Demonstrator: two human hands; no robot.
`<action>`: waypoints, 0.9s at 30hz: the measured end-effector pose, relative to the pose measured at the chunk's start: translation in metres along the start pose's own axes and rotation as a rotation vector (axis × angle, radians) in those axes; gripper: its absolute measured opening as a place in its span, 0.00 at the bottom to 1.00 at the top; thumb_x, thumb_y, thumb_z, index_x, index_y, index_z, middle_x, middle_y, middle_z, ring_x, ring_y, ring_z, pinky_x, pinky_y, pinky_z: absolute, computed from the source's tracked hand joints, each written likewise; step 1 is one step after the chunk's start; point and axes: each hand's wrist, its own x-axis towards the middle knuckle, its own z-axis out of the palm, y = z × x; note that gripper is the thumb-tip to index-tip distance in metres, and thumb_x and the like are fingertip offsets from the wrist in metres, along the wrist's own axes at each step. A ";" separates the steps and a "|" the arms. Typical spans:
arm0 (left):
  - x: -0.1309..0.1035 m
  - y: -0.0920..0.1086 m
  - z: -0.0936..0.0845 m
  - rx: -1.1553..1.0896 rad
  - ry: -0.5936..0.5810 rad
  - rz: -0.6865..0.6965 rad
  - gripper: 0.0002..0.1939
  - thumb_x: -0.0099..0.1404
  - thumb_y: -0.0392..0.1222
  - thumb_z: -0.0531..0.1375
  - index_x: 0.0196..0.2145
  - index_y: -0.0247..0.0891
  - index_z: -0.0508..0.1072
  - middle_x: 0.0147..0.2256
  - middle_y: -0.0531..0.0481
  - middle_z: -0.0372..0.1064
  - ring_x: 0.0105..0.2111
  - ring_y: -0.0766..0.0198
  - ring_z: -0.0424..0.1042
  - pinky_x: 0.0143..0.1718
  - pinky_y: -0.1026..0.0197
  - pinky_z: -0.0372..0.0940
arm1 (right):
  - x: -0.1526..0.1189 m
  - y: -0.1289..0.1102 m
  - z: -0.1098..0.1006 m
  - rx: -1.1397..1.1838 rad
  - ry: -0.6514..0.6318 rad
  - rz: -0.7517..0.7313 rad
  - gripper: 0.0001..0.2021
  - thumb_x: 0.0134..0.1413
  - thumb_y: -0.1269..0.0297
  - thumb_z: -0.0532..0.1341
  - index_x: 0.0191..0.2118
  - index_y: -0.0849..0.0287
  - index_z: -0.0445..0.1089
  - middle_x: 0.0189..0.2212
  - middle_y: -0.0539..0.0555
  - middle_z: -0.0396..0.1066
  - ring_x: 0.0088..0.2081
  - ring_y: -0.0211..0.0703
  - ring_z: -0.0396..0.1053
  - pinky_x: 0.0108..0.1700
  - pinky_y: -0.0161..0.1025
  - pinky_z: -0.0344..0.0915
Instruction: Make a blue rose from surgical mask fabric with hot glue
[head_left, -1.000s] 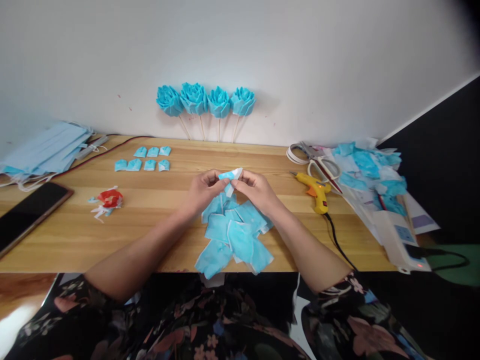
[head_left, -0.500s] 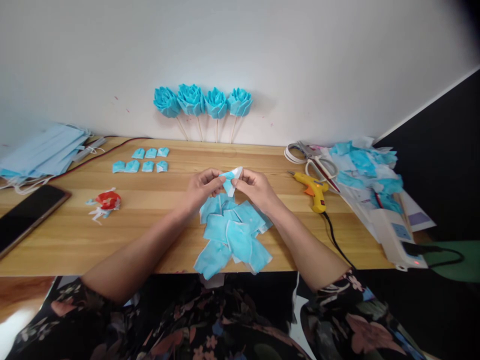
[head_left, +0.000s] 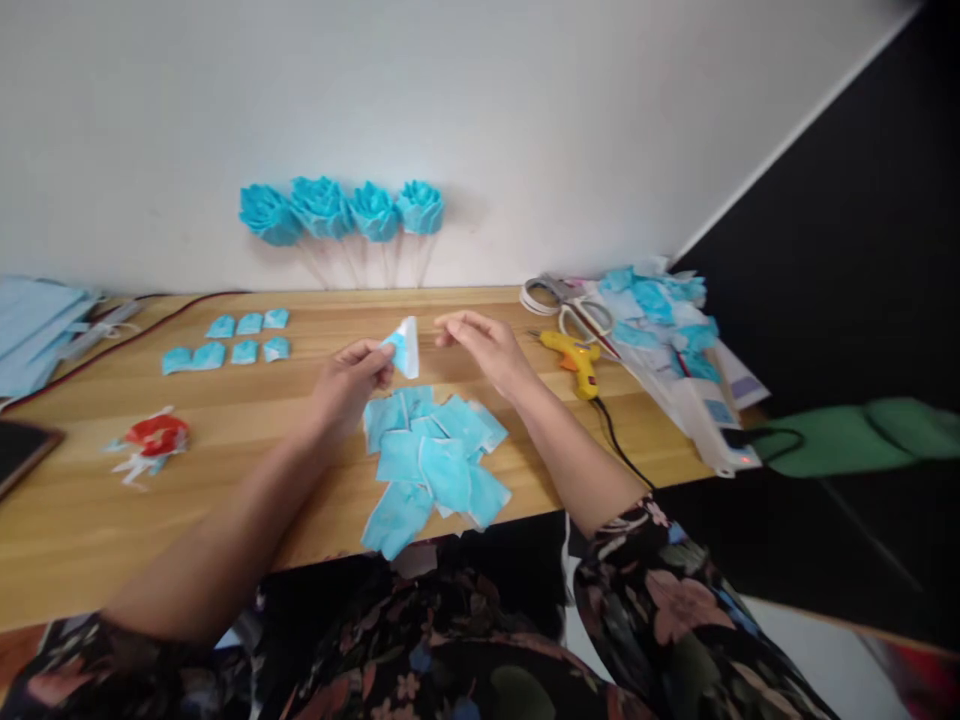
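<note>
My left hand [head_left: 352, 378] is closed, pinching a folded light-blue fabric piece [head_left: 406, 350] with a white edge, held above the table. Apart from it, to the right, my right hand [head_left: 484, 345] hovers with loosely bent fingers and nothing visible in them. Below both hands lies a loose pile of flat blue fabric pieces [head_left: 442, 470]. The yellow glue gun [head_left: 576, 360] rests on the table to the right of my right hand. Several small folded blue petals [head_left: 208, 354] lie in two rows at the left.
Four-petal-style blue fabric flowers [head_left: 322, 208] on sticks lean against the wall. Scissors [head_left: 585, 312], a tape roll [head_left: 538, 295], blue scraps [head_left: 660, 300] and a power strip [head_left: 716, 425] sit at the right. Face masks [head_left: 34, 325], a phone [head_left: 22, 455] and a red scrap bundle [head_left: 156, 436] are left.
My right hand has let go of the folded fabric piece and moved off to the right. My left hand still holds it. The view has turned to the right.
</note>
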 end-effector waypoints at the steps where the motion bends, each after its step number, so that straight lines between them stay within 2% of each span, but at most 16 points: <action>1: 0.001 0.000 -0.001 -0.045 -0.009 -0.007 0.16 0.53 0.48 0.72 0.21 0.35 0.73 0.19 0.53 0.66 0.22 0.70 0.64 0.25 0.66 0.58 | 0.004 -0.005 -0.011 -0.065 0.044 -0.015 0.15 0.60 0.53 0.59 0.40 0.58 0.76 0.32 0.51 0.77 0.38 0.39 0.73 0.46 0.37 0.66; 3: 0.004 -0.001 -0.003 -0.129 -0.022 -0.038 0.15 0.51 0.47 0.73 0.23 0.35 0.74 0.21 0.53 0.67 0.22 0.70 0.65 0.25 0.66 0.59 | 0.007 -0.017 -0.040 -0.287 0.113 -0.058 0.15 0.60 0.55 0.58 0.40 0.60 0.76 0.33 0.52 0.78 0.38 0.40 0.73 0.44 0.36 0.65; 6: 0.006 -0.001 -0.004 -0.190 -0.035 -0.064 0.16 0.49 0.46 0.75 0.25 0.34 0.75 0.22 0.53 0.68 0.22 0.70 0.65 0.24 0.67 0.60 | -0.006 -0.034 -0.089 -0.685 0.244 -0.016 0.14 0.60 0.58 0.58 0.39 0.60 0.78 0.34 0.53 0.79 0.36 0.42 0.72 0.41 0.37 0.63; 8: 0.005 0.000 -0.004 -0.220 -0.042 -0.075 0.17 0.47 0.46 0.76 0.25 0.34 0.74 0.22 0.53 0.68 0.22 0.70 0.65 0.23 0.67 0.60 | -0.028 -0.036 -0.115 -0.934 0.325 0.126 0.15 0.61 0.58 0.56 0.40 0.59 0.78 0.36 0.54 0.79 0.38 0.45 0.73 0.40 0.38 0.62; 11: 0.005 0.003 -0.003 -0.263 -0.046 -0.096 0.18 0.46 0.46 0.77 0.25 0.34 0.73 0.21 0.55 0.67 0.21 0.71 0.64 0.22 0.68 0.60 | -0.065 -0.022 -0.138 -1.229 0.338 0.478 0.17 0.64 0.57 0.54 0.43 0.59 0.79 0.39 0.60 0.80 0.41 0.51 0.75 0.40 0.40 0.62; 13: 0.005 0.003 -0.002 -0.283 -0.047 -0.107 0.20 0.45 0.46 0.77 0.25 0.34 0.72 0.21 0.55 0.66 0.21 0.72 0.64 0.21 0.69 0.59 | -0.084 -0.007 -0.141 -1.308 0.291 0.657 0.20 0.65 0.55 0.53 0.46 0.60 0.77 0.42 0.64 0.79 0.44 0.55 0.76 0.40 0.42 0.63; 16: 0.005 0.004 -0.002 -0.305 -0.059 -0.125 0.21 0.43 0.46 0.78 0.24 0.35 0.71 0.21 0.56 0.65 0.20 0.72 0.63 0.21 0.69 0.59 | -0.095 0.010 -0.135 -1.270 0.258 0.696 0.24 0.62 0.47 0.55 0.49 0.61 0.75 0.44 0.66 0.79 0.45 0.57 0.76 0.40 0.42 0.64; 18: 0.005 0.004 -0.003 -0.324 -0.068 -0.129 0.21 0.43 0.46 0.78 0.25 0.35 0.71 0.21 0.56 0.64 0.20 0.72 0.63 0.21 0.69 0.59 | -0.093 0.014 -0.129 -1.244 0.230 0.686 0.23 0.60 0.47 0.58 0.49 0.61 0.75 0.43 0.65 0.79 0.44 0.57 0.76 0.40 0.43 0.65; 23: 0.005 0.008 -0.002 -0.354 -0.094 -0.130 0.19 0.50 0.44 0.75 0.24 0.34 0.69 0.22 0.56 0.63 0.21 0.72 0.62 0.21 0.69 0.58 | -0.083 0.017 -0.119 -1.184 0.257 0.645 0.18 0.59 0.62 0.56 0.51 0.65 0.73 0.44 0.68 0.78 0.45 0.58 0.76 0.44 0.46 0.66; 25: 0.005 0.009 -0.002 -0.359 -0.101 -0.134 0.18 0.53 0.43 0.74 0.24 0.34 0.68 0.21 0.55 0.63 0.21 0.72 0.62 0.21 0.69 0.58 | -0.081 0.018 -0.116 -1.064 0.301 0.600 0.19 0.60 0.63 0.55 0.53 0.64 0.71 0.42 0.66 0.79 0.43 0.56 0.76 0.45 0.47 0.66; 27: 0.005 0.008 -0.002 -0.366 -0.105 -0.137 0.19 0.53 0.43 0.74 0.23 0.34 0.67 0.21 0.55 0.62 0.20 0.72 0.62 0.21 0.69 0.57 | -0.079 0.018 -0.112 -0.858 0.349 0.480 0.20 0.59 0.60 0.56 0.55 0.62 0.68 0.40 0.61 0.78 0.39 0.51 0.75 0.43 0.46 0.67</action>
